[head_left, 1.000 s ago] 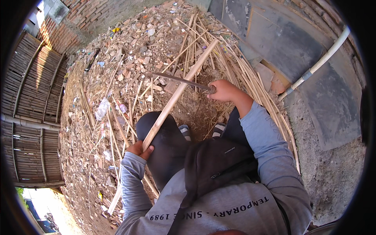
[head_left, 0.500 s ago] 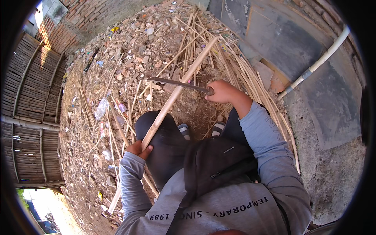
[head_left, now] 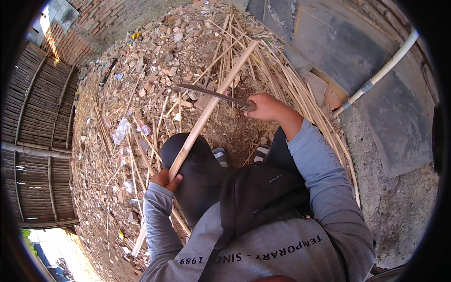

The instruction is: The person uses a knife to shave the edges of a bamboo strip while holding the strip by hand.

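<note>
My left hand [head_left: 167, 179] is closed around the near end of a long, pale bamboo strip [head_left: 199, 126], which slants across my left thigh and away to the upper right. In my right hand [head_left: 264, 108] is the handle of a machete [head_left: 206, 92]. Its dark blade points left and lies across the strip's upper part, seemingly touching it. The strip's far end sticks out beyond the blade, over a heap of cut strips. My right fingers wrap the handle, with the thumb on top.
Split bamboo strips [head_left: 300, 91] lie in a long bundle to the right, with more slats [head_left: 230, 35] ahead. Rubble and litter [head_left: 159, 61] cover the ground. A woven bamboo wall [head_left: 35, 98] stands left; at right are dark sheets [head_left: 347, 47] and a white pipe [head_left: 394, 58].
The machete blade has tilted slightly, its tip a little nearer and its hilt almost unmoved. The strip's far end has shifted slightly left. Both hands keep their grips.
</note>
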`<action>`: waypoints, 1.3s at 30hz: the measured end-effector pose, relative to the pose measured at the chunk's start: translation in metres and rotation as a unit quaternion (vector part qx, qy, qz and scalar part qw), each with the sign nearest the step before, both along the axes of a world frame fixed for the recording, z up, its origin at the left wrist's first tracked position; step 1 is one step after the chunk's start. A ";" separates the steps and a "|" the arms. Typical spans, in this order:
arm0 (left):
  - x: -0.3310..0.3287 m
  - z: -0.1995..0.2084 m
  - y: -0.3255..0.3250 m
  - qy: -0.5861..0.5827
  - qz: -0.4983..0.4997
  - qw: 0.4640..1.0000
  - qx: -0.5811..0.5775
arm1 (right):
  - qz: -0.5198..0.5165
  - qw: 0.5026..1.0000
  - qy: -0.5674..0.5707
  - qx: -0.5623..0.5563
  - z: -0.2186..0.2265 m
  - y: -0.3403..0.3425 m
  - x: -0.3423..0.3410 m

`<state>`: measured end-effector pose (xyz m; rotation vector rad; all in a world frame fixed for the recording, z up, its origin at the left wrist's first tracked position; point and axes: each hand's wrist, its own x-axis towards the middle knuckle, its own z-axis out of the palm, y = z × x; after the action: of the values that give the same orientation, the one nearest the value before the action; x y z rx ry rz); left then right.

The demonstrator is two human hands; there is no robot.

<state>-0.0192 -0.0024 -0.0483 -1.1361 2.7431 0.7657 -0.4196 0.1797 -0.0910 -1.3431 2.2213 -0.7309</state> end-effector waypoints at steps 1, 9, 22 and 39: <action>0.001 -0.001 0.000 0.013 0.004 1.000 0.012 | 0.000 1.000 0.002 0.005 0.003 0.000 0.001; -0.002 0.002 0.003 0.030 0.014 0.999 0.037 | 0.029 0.999 0.018 -0.015 -0.006 0.000 0.000; 0.000 0.002 0.003 0.032 0.038 0.997 0.059 | 0.029 0.999 0.042 -0.013 0.002 -0.001 0.008; 0.000 0.001 0.005 0.049 0.028 0.998 0.034 | 0.026 0.999 0.040 0.014 -0.004 -0.008 0.011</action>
<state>-0.0189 0.0031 -0.0477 -1.1973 2.7495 0.9388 -0.4088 0.1713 -0.0950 -1.4340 2.2414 -0.6348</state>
